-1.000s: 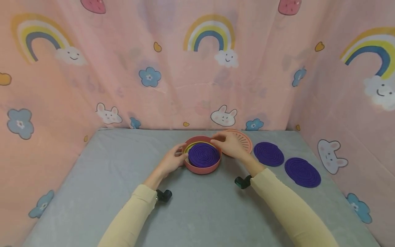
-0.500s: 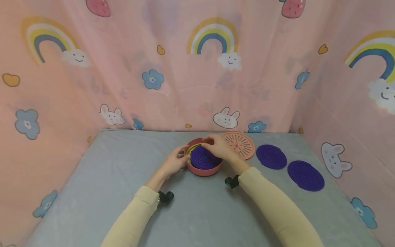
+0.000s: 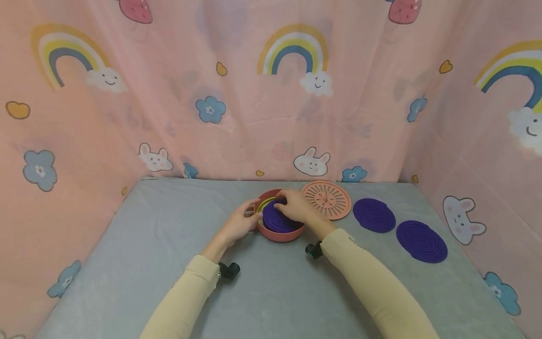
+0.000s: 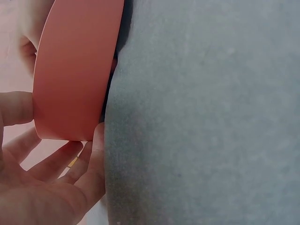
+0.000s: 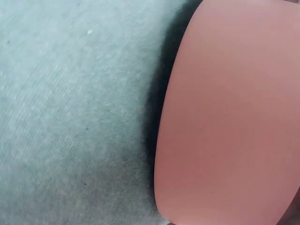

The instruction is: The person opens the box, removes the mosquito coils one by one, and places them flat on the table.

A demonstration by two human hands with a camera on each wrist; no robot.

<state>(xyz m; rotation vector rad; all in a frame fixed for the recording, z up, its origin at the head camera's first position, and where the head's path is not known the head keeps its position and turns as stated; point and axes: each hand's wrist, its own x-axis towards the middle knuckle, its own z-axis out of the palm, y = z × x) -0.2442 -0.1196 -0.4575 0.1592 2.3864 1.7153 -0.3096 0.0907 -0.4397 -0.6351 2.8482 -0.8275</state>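
A coral-red round container (image 3: 280,236) stands on the table, with a yellow rim (image 3: 262,205) showing inside and a purple spiral-ridged coaster (image 3: 277,221) on top. My left hand (image 3: 239,223) grips the container's left side. In the left wrist view its thumb (image 4: 16,108) lies at the rim and its fingers (image 4: 70,161) bend round the outer wall. My right hand (image 3: 295,207) reaches over the container's right side, thumb on the coaster and fingers by its far edge. I cannot tell whether it pinches the coaster. The right wrist view shows only the container's wall (image 5: 225,117) and tablecloth.
Right behind my right hand lies a peach slotted round lid (image 3: 327,201). Two more purple spiral coasters, one nearer the lid (image 3: 374,215) and one farther right (image 3: 421,241), lie flat on the grey cloth-covered table (image 3: 271,292). A pink patterned curtain (image 3: 237,146) rises behind and at both sides.
My right hand has moved left from the container's right rim to over the purple coaster inside. The left hand keeps its grip on the container. The view has shifted slightly.
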